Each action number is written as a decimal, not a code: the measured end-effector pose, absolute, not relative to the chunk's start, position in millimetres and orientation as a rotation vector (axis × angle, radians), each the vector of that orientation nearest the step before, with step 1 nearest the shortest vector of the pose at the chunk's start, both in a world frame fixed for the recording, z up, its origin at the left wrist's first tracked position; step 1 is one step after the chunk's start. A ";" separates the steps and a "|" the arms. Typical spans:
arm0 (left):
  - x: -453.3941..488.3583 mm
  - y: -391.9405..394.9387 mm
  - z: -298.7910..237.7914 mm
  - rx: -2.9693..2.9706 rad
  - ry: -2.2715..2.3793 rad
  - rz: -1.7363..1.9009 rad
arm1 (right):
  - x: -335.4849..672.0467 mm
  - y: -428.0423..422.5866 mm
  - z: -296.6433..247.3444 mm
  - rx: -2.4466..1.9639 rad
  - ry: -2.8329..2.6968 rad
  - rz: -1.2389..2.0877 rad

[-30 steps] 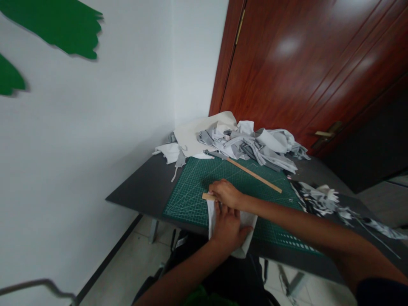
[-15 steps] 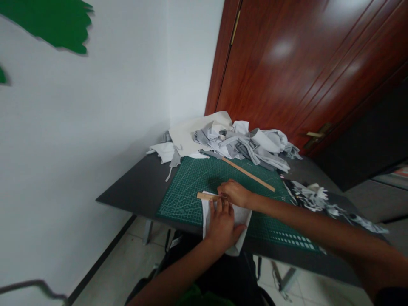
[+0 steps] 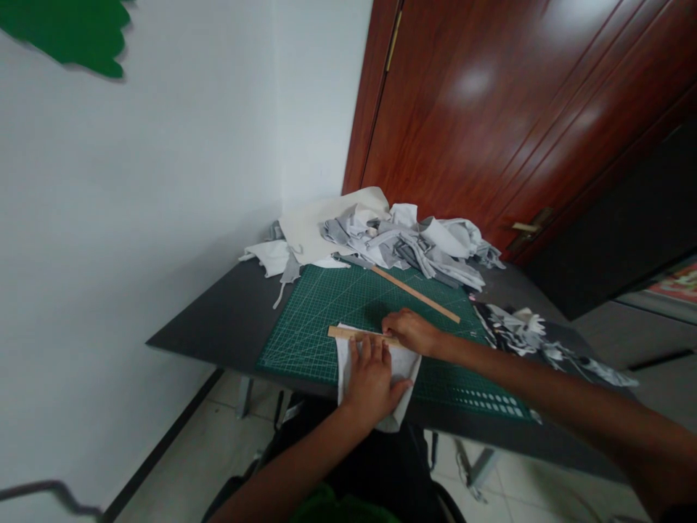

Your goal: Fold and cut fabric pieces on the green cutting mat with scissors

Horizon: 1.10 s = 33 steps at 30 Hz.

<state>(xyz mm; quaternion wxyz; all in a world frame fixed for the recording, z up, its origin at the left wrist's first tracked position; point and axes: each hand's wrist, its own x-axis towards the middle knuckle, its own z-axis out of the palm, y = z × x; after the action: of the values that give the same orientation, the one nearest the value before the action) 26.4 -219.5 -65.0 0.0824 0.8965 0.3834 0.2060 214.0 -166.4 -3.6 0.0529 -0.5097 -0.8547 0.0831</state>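
A white piece of cloth (image 3: 406, 367) lies on the green cutting mat (image 3: 332, 305) and hangs over the table's near edge. My left hand (image 3: 373, 378) lies flat on the cloth with fingers stretched out, pressing it down. A short wooden ruler (image 3: 345, 333) rests across the cloth's top edge. My right hand (image 3: 411, 330) is closed at the ruler's right end; what it grips there is hidden by the fingers.
A long wooden ruler (image 3: 417, 292) lies diagonally on the mat's far side. A heap of grey and white fabric (image 3: 392, 236) fills the table's back. Patterned scraps (image 3: 523, 334) lie at the right. A wall is left, a brown door (image 3: 490, 109) behind.
My right hand has slid to the right along the short ruler, showing more of it. My left hand stays pressed on the cloth. The view has shifted a little.
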 end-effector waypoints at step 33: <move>24.1 -219.9 -61.0 2.633 1.116 0.683 | 120.7 -116.3 -27.5 -1.318 -2.286 0.445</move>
<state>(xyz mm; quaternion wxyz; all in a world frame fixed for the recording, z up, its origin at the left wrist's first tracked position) 24.1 -219.9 -61.0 0.1007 0.8909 0.3776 0.2313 120.7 -116.3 -27.5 0.2305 -0.4793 -0.8312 0.1619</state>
